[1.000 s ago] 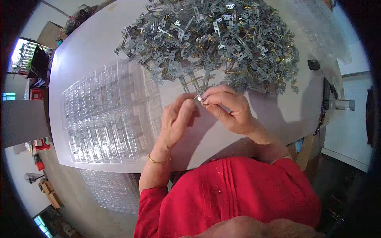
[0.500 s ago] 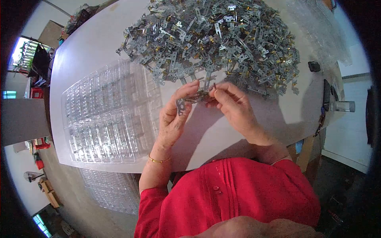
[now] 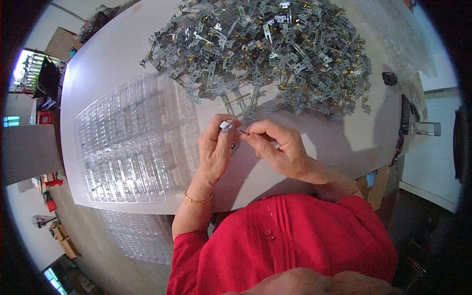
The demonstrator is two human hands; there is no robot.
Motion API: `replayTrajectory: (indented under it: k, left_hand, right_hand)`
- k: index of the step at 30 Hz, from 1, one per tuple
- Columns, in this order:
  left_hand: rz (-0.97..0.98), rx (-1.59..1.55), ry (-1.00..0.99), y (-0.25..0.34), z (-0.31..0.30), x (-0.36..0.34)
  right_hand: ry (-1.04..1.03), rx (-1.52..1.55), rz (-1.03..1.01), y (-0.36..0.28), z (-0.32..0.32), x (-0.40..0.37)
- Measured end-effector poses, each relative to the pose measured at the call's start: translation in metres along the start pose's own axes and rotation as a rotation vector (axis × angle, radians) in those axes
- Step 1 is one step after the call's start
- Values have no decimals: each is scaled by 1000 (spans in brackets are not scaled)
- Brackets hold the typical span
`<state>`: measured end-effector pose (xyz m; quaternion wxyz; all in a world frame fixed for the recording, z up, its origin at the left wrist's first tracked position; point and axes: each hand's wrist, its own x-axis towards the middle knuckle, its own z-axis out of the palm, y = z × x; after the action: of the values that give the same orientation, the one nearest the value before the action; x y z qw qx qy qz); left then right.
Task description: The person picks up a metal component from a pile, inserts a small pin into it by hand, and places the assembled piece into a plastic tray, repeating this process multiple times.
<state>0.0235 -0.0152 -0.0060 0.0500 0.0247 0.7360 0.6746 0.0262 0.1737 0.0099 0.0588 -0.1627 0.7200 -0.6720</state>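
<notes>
Two hands work close together over the pale tabletop (image 3: 344, 142), on the near side of the heap of metal brackets (image 3: 265, 49). Nearest the camera is a red top (image 3: 295, 241), and a gold bangle (image 3: 198, 199) circles the left wrist. The left hand (image 3: 215, 150) is curled, its thumb and fingers pinching a small metal bracket (image 3: 226, 125) just short of the heap's near edge. The right hand (image 3: 280, 147) is closed too, its fingertips nipping a thin dark piece (image 3: 243, 132) whose tip meets the bracket; it is too small to tell what the piece is. Left of the heap, beside the left hand, lies a clear plastic tray (image 3: 123, 147) of many small compartments. The heap itself spreads across the far half, grey with flecks of brass. Right of the heap sit a small black object (image 3: 389, 78) and a clear cylinder (image 3: 425, 129).
</notes>
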Motion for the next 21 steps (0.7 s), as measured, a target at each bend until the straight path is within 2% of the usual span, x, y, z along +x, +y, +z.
replayTrajectory:
  k: [4, 10, 13, 16, 18, 21]
  left_hand:
    - [122, 190, -17, -3, 1, 1]
    - [132, 287, -48, 0, -1, 1]
    - [205, 387, -19, 1, -2, 2]
    - [385, 614, 91, -7, -3, 3]
    - [453, 719, 88, -7, -3, 4]
    - [519, 774, 78, -8, -2, 6]
  right_hand:
    - [-10, -37, -19, -1, 2, -1]
    - [1, -104, -51, -2, 1, 0]
    - [11, -153, -83, 0, 0, 0]
    - [18, -227, -129, 1, 0, 0]
    - [43, -288, -191, 4, 0, 0]
    - [86, -178, -96, -3, 4, -1]
